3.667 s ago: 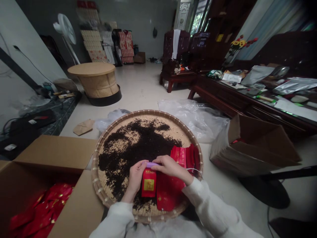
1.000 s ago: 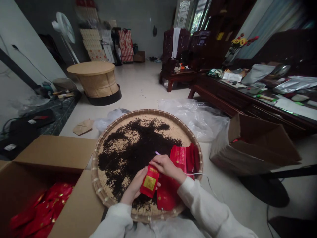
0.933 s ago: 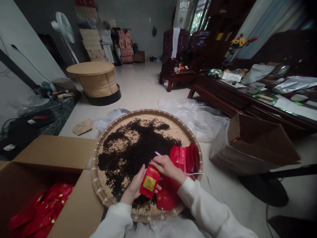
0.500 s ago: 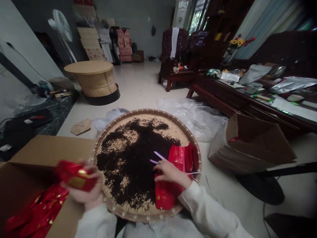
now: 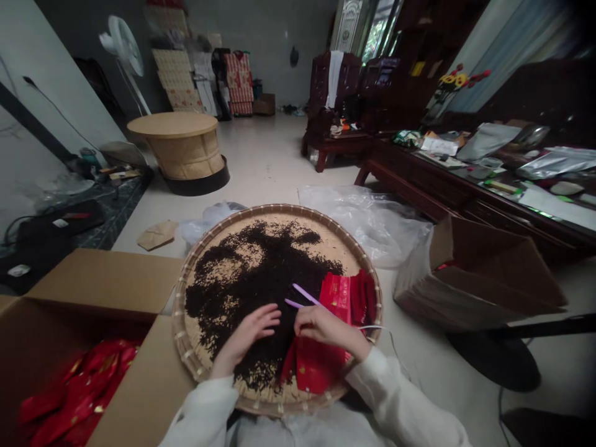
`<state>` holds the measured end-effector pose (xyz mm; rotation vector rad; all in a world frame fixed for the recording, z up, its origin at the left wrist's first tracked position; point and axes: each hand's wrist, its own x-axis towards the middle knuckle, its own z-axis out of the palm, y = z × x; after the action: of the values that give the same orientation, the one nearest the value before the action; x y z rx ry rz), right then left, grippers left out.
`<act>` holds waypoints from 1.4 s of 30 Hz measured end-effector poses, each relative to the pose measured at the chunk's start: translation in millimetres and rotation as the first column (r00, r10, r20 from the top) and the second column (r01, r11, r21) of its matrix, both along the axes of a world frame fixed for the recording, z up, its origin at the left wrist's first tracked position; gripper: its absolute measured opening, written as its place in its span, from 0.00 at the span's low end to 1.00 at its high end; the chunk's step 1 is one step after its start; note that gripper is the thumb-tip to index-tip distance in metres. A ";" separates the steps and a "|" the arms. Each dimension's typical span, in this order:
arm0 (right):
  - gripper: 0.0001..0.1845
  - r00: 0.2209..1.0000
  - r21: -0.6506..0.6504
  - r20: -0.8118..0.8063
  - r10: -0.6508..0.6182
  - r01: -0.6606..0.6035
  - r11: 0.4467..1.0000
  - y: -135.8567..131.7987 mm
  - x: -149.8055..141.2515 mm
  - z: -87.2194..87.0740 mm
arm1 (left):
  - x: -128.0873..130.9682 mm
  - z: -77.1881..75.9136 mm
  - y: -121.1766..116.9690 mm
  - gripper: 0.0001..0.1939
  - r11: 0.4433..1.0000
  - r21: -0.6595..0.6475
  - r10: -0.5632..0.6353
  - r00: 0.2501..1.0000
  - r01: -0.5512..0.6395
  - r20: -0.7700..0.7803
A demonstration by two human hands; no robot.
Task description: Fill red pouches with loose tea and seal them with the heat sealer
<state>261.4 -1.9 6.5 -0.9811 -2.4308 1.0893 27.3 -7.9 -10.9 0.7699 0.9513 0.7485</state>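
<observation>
A round woven bamboo tray (image 5: 198, 248) rests on my lap, covered with dark loose tea leaves (image 5: 261, 273). My left hand (image 5: 246, 332) hovers over the leaves, empty, with its fingers stretched out. My right hand (image 5: 321, 324) is closed on purple tweezers (image 5: 300, 295) and presses on a stack of red foil pouches (image 5: 316, 366) at the tray's near edge. More red pouches (image 5: 349, 293) stand along the right rim.
An open cardboard box (image 5: 107, 282) at my left holds several filled red pouches (image 5: 74, 397). Another cardboard box (image 5: 475, 273) lies at the right beside a clear plastic sheet (image 5: 367, 217). A long dark wooden table (image 5: 465, 186) and a round wooden stand (image 5: 179, 146) lie beyond.
My left hand carried a red pouch over the box at the left, let it go, and came back empty over the tea leaves. My right hand stayed on the pouch stack with the tweezers.
</observation>
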 end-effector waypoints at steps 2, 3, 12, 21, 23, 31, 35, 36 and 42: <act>0.06 0.987 0.004 -0.159 -0.008 0.009 1.000 2.4 3.7 13.6 | 19.0 -5.8 -4.6 0.24 0.982 0.041 -0.181 0.982 0.183 -0.044; 0.06 0.978 0.011 -0.208 -0.019 0.022 1.000 3.1 5.0 18.8 | 25.3 -6.8 -6.2 0.23 0.967 0.055 -0.244 0.968 0.247 -0.055; 0.21 0.946 0.287 -0.151 -0.288 0.320 0.903 0.6 -6.9 8.5 | 29.2 -5.5 -5.7 0.17 0.978 0.200 0.002 0.958 0.058 -0.287; 0.19 0.944 0.627 -0.164 -0.288 0.325 0.708 -12.3 -22.9 -22.7 | 32.5 -8.1 -10.3 0.18 0.979 0.201 0.043 0.960 0.015 -0.276; 0.14 0.927 0.644 -0.186 -0.325 0.365 0.673 -13.7 -22.6 -24.6 | 33.2 -9.2 -11.3 0.18 0.977 0.210 0.023 0.957 0.040 -0.288; 0.10 0.978 0.515 -0.107 -0.178 0.208 0.832 -16.5 -22.6 -13.1 | 33.3 -6.1 -13.4 0.19 0.937 0.309 -0.015 0.901 0.165 -0.434; 0.12 0.978 0.425 -0.147 -0.150 0.199 0.883 -19.3 -20.8 -7.6 | 30.3 -6.0 -13.7 0.20 0.962 0.253 -0.006 0.934 0.103 -0.358; 0.12 0.978 0.419 -0.151 -0.145 0.196 0.887 -20.1 -20.2 -7.3 | 29.6 -6.1 -13.8 0.19 0.969 0.234 0.007 0.936 0.081 -0.353; 0.12 0.987 0.407 -0.127 -0.094 0.138 0.903 -25.2 -18.2 -5.9 | 27.2 -2.8 -14.8 0.16 0.991 0.131 0.013 0.957 0.026 -0.289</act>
<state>243.2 -27.1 0.6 -0.8858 -2.3432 0.5312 54.5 -22.7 -13.7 1.0192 1.1697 0.7100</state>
